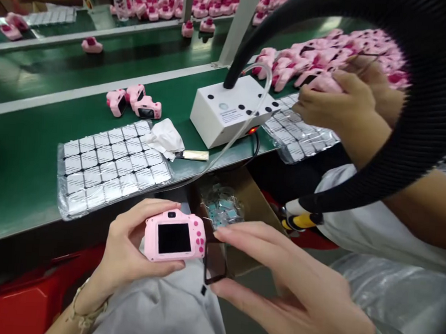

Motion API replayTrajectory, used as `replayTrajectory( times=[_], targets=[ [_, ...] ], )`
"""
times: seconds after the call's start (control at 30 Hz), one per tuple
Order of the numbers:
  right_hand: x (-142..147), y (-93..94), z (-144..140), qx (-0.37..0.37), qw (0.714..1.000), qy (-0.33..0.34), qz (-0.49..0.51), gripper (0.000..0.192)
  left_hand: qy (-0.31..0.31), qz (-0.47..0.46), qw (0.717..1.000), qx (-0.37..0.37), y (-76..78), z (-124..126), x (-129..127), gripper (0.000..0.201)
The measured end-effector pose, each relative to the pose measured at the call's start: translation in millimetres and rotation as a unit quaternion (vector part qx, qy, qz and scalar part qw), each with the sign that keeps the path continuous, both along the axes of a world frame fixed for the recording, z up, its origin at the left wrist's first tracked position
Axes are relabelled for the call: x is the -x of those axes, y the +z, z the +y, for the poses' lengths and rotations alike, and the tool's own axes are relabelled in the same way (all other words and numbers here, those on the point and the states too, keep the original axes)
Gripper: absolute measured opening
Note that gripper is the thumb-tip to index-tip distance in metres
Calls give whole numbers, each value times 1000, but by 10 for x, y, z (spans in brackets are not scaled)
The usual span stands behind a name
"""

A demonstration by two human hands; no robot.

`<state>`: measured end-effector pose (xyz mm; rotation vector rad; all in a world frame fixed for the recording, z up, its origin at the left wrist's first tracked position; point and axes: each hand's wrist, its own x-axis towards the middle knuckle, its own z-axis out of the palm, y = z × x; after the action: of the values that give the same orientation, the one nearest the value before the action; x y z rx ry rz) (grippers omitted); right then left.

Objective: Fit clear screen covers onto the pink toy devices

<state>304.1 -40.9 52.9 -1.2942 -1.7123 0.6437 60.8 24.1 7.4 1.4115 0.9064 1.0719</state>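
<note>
My left hand point(129, 247) grips a pink toy camera point(199, 225) by its left end, thumb below and fingers above. The camera's dark screen and magenta buttons face me. Just right of it, my right hand point(288, 280) pinches a small dark-framed screen cover point(215, 263) by its upper and lower edges. A little black tab hangs at the cover's lower left corner. The cover is held close beside the camera's right end; whether they touch, I cannot tell. Both hands are above my lap.
On the green bench lie a sheet of white-backed squares point(111, 166), a crumpled tissue point(167, 136) and several pink cameras point(147, 107). A white box point(229, 110) carries a thick black hose point(275, 25). Below is a cardboard box point(257, 223). A co-worker's hands point(338, 98) hold a pink camera at right.
</note>
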Motion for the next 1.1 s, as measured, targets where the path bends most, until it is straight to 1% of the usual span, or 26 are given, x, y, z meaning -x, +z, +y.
replayTrajectory(
  times=[0.03,0.1,0.17,0.23,0.33,0.47,0.63,0.73,0.83,0.93,0.97,1.03,1.1],
  targets=[
    [67,88,84,-5,998,34,-43,34,-1,9,1000,-13,7,-15,56,73],
    [206,201,227,-5,988,98,-118,18,-1,31,999,-37,-7,-51,154,73],
    [331,246,336,-1,977,139,-162,13,3,58,997,-49,-35,-85,232,72],
    [426,248,410,8,970,162,-181,14,7,73,996,-46,-60,-109,292,69],
    [521,231,473,10,965,179,-189,18,3,72,997,-33,-84,-117,359,66],
    [609,239,520,18,962,190,-197,20,2,51,998,-28,-111,-105,429,69],
    [703,261,561,31,955,206,-213,17,-4,29,1000,0,-161,-115,497,70],
    [726,229,604,35,951,227,-209,17,-1,28,999,17,-185,-121,530,69],
    [743,117,652,49,957,237,-159,20,7,20,999,35,-223,-132,566,70],
    [825,-122,636,63,973,213,-64,25,29,18,997,67,-313,-165,625,68],
    [879,-227,610,83,977,196,-26,27,37,17,996,83,-357,-184,653,66],
    [1029,-443,542,157,973,160,59,29,56,7,991,120,-460,-233,725,63],
    [1207,-619,496,249,950,129,139,31,85,-11,984,157,-561,-294,809,61]
  ],
)
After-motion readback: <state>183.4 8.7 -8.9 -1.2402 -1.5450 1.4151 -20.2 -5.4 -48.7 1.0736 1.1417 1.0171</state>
